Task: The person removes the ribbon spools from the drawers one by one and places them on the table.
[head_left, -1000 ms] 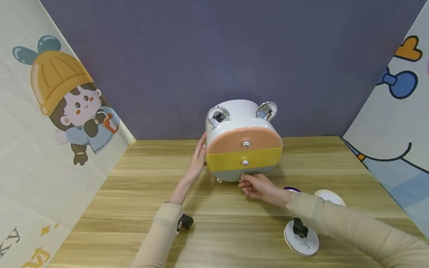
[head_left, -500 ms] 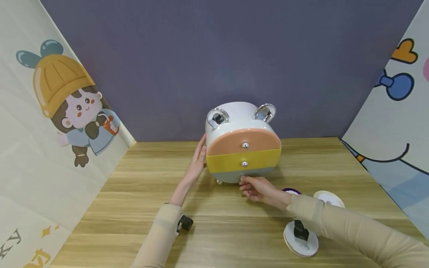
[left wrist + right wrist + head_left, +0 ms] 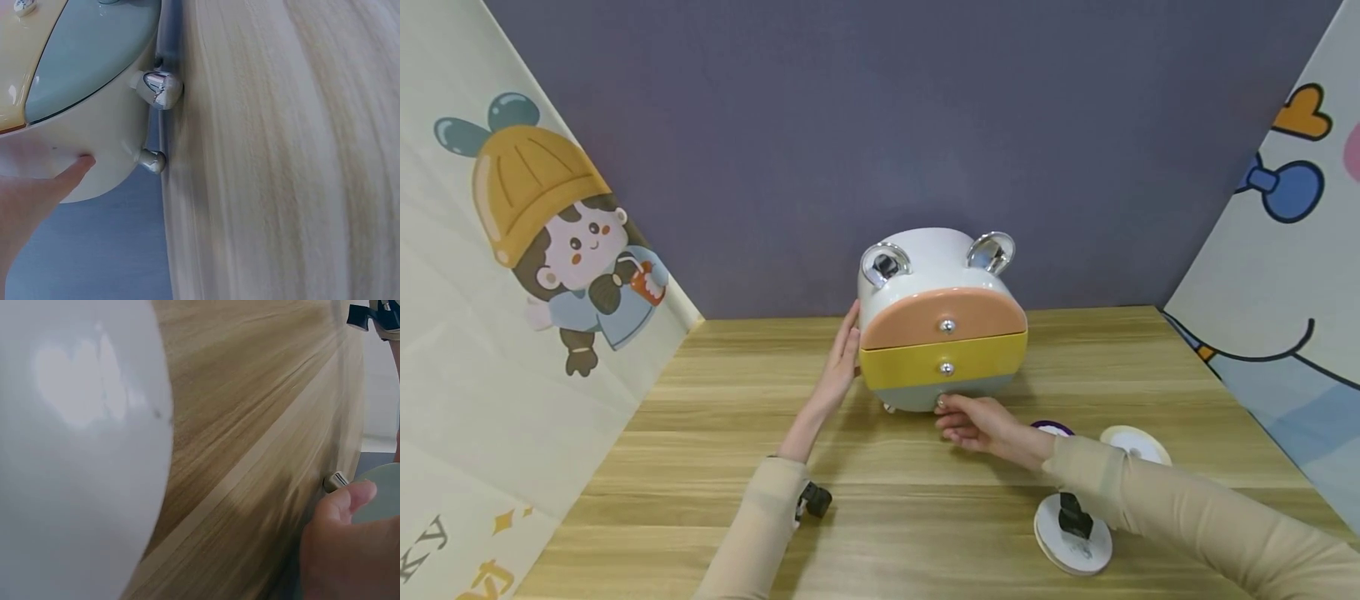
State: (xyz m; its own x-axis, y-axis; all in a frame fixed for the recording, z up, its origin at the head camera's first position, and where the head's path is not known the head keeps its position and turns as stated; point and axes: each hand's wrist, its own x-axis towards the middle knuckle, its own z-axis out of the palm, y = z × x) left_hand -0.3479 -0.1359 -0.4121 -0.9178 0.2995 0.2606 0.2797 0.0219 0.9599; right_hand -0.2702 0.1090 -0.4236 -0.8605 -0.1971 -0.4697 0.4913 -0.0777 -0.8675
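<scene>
A small rounded drawer cabinet [image 3: 940, 260] with a white body and two silver ears stands on the table near the wall. Its front has an orange drawer, a yellow drawer and a grey-green bottom drawer [image 3: 904, 398], all flush with the body. My left hand [image 3: 837, 367] rests along the cabinet's left side with straight fingers; the left wrist view shows the thumb [image 3: 76, 174] on the white wall above silver feet [image 3: 160, 89]. At the bottom drawer's front, my right hand [image 3: 979, 423] pinches its small knob between thumb and forefinger. The fingers mostly hide that knob.
To the right, under and beside my right sleeve, lie a white disc stack [image 3: 1073, 546], a cream-rimmed disc [image 3: 1138, 440] and a purple-rimmed disc [image 3: 1051, 427]. A dark wall [image 3: 925, 125] rises behind the wooden table [image 3: 715, 433]. A large white surface [image 3: 81, 456] fills the right wrist view's left.
The view has shifted slightly. Both hands keep their places on the cabinet, and the drawers look the same.
</scene>
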